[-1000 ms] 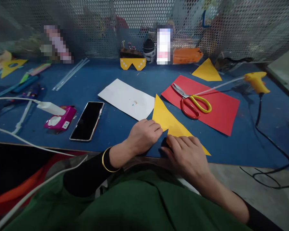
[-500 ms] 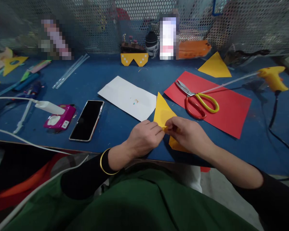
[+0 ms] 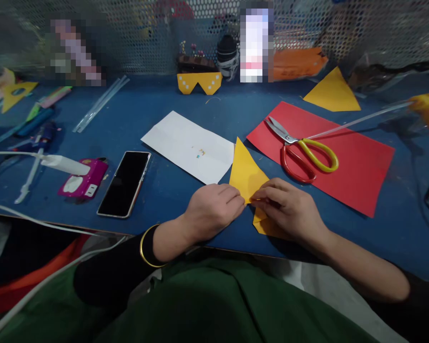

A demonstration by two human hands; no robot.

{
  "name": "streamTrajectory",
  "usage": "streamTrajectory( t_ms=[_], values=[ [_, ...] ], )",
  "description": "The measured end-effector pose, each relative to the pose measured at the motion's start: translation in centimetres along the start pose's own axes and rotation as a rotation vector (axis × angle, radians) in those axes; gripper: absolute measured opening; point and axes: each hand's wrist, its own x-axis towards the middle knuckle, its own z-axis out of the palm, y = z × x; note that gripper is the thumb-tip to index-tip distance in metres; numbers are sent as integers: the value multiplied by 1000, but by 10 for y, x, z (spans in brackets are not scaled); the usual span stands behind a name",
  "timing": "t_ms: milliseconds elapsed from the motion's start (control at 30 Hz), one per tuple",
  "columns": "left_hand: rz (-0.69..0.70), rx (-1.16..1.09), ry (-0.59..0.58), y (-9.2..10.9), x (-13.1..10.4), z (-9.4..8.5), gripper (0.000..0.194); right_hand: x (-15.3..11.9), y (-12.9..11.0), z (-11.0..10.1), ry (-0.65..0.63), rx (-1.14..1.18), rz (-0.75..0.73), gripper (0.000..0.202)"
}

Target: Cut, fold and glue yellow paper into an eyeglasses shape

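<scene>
Pinching the yellow paper (image 3: pixel 243 174) with your right hand (image 3: pixel 295 208), your left hand (image 3: pixel 212 209) curled at its edge, its hold hidden, you'd best crease slowly on the blue tabletop (image 3: pixel 168 190), edges even, scissors (image 3: pixel 289 138) lying at two o'clock.

Okay so the paper piece (image 3: pixel 248 176) is near the front edge of the table (image 3: pixel 164 202), left hand (image 3: pixel 214 209) at its left, right hand (image 3: pixel 289 209) over its right. Behind-left is a loose sheet (image 3: pixel 188 143), then a phone (image 3: pixel 125 183), then a socket box (image 3: pixel 100 170) with a plug (image 3: pixel 69 164) in it. Scissors (image 3: pixel 290 139) lie on a second sheet (image 3: pixel 361 166) to the right; paper mask (image 3: pixel 199 82) is way back.
</scene>
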Motion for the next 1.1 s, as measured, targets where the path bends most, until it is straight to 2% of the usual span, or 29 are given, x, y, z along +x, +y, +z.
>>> streamTrajectory(
  t_ms=[200,333,500,700,933,1000,1100],
  values=[
    [-207,-168,11,2,2,1,20,0,2,3,23,-62,-107,23],
    [-282,-281,9,-2,-2,2,12,-1,1,5,39,-58,-93,24],
    [-479,-321,11,-7,-6,1,13,-1,3,6,52,44,-39,19],
    [-461,-423,15,-7,-5,5,3,-1,2,6,64,29,-27,17],
    [-436,-408,19,-7,-3,7,8,1,0,5,44,-93,9,19],
    [-477,-387,23,-9,-4,5,5,2,0,4,33,-101,15,19],
    [-609,-387,48,-13,-5,0,22,4,0,4,23,-87,10,18]
  ],
)
